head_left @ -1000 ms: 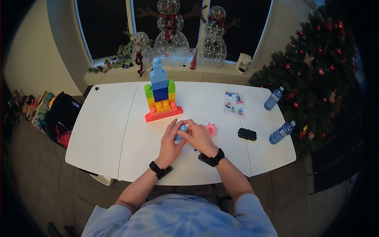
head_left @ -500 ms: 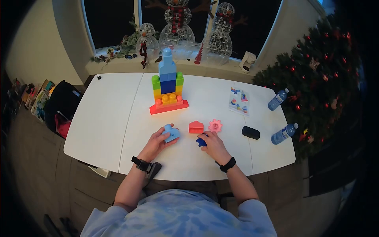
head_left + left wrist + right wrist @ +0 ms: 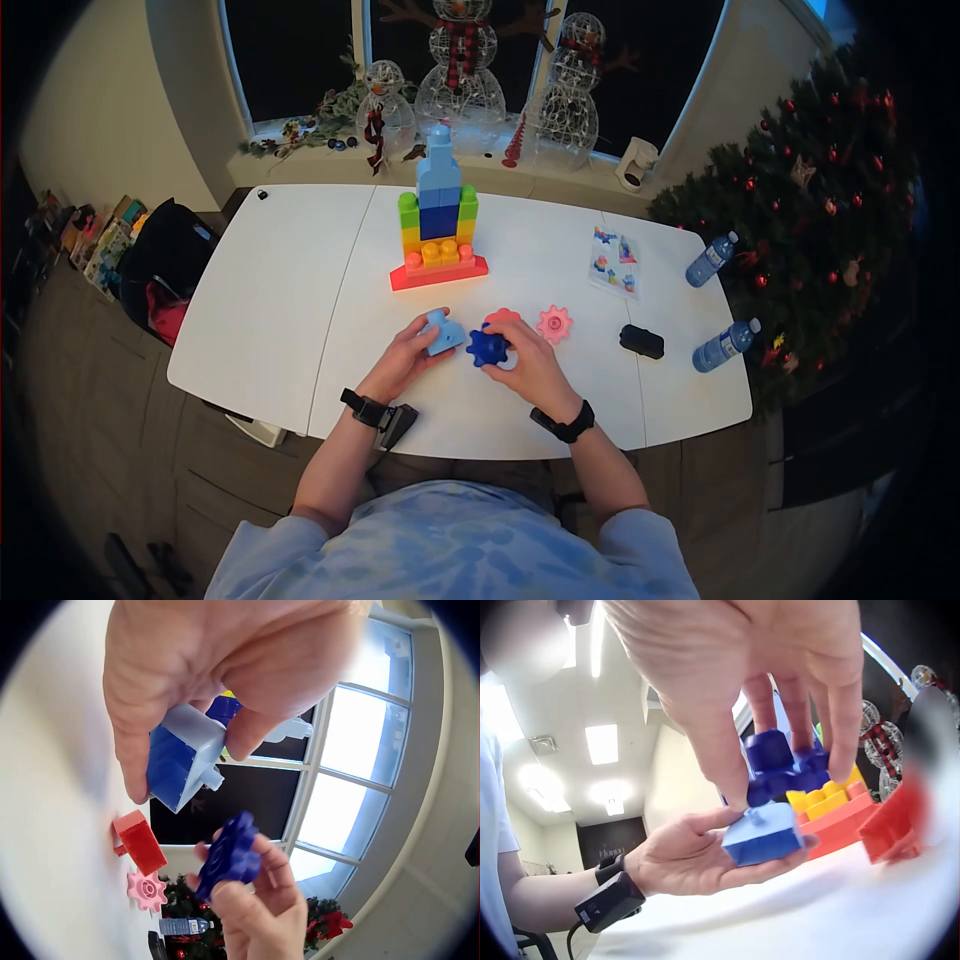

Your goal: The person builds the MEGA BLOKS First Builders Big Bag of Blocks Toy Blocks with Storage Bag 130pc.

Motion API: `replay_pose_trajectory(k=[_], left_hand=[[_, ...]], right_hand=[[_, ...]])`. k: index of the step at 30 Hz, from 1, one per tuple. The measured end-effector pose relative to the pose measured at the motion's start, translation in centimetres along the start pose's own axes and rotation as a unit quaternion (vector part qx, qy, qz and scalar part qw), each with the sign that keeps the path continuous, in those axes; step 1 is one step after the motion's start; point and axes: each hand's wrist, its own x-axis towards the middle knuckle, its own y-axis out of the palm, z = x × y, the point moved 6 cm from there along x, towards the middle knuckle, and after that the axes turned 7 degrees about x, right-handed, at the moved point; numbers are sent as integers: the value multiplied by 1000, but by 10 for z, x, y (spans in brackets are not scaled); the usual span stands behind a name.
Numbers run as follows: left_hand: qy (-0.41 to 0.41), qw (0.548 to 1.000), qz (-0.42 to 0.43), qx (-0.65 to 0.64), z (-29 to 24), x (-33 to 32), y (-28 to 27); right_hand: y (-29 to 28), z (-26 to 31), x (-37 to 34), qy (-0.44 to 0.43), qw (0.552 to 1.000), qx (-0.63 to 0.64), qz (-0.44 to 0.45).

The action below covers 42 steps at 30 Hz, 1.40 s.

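A light blue block [image 3: 443, 333] with a peg on its side is held by my left hand [image 3: 397, 363], thumb on one side and fingers on the other. My right hand [image 3: 533, 362] pinches a dark blue gear [image 3: 488, 347] just right of that block; in the left wrist view the gear [image 3: 231, 856] and block [image 3: 184, 757] are apart. A red block [image 3: 140, 841] lies on the table, partly behind my right hand in the head view. Beside it lies a pink gear [image 3: 554, 323].
A tower of colored blocks [image 3: 439, 222] stands farther back on the white table [image 3: 270, 300]. To the right are a picture sheet [image 3: 614, 263], a black case [image 3: 641, 341] and two water bottles [image 3: 711, 259]. A decorated tree [image 3: 800, 200] stands beyond the table's right edge.
My hands have parted from around the light blue block, which stays in the left. My right hand took hold of the dark blue gear and has lifted it leftward toward the block.
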Motion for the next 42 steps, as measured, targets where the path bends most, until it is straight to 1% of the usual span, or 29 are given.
replay_pose_trajectory(k=[1,3,5,7,13,15,16,20,22,23,25,28,34,36,37,40,41,42], left_hand=[[-1,1000,2,2,1,2,1],[-5,1000,4,8,2,6,4],[4,1000,6,4,2,8,6],[12,1000,3,-1,-2,7,5],[-1,1000,-13,10,-4,2,4],[-27,999,-27,-23,-2,-1,1],[-27,999,-27,-23,-2,-2,0],[9,999,-29,-23,-10,-8,3],[22,999,-31,-16,-13,-11,2],[28,999,-28,-16,-13,-10,1],[33,999,-25,-15,-15,-10,0],[29,999,-29,-10,-17,-11,2],[34,999,-34,-8,-18,-16,-1],[13,998,-28,-52,-18,-17,-1],[12,998,-27,-52,-18,-19,-1],[34,999,-15,-32,-23,-21,-2],[39,996,-32,75,-25,-19,-5],[44,981,-48,182,-29,-18,-7]], right_hand=[[8,6,4,0,1000,0,-3],[19,24,13,-81,996,21,-28],[29,25,17,-83,996,24,-30],[33,22,20,-99,993,-8,-58],[40,23,21,-98,994,5,-50],[42,26,22,-99,994,6,-45],[43,28,22,-100,994,8,-39],[43,40,23,-111,993,-2,-27],[39,44,24,-104,993,39,-40],[40,44,24,-105,993,40,-40],[44,45,23,-128,991,0,-46],[45,50,23,-129,989,-28,-62],[44,54,24,-120,991,-32,-58],[49,51,25,-117,991,-38,-58],[51,49,25,-113,991,-43,-58],[52,47,29,-108,992,-49,-44],[52,42,31,-108,992,-49,-45],[52,37,33,-128,989,-64,-28]])
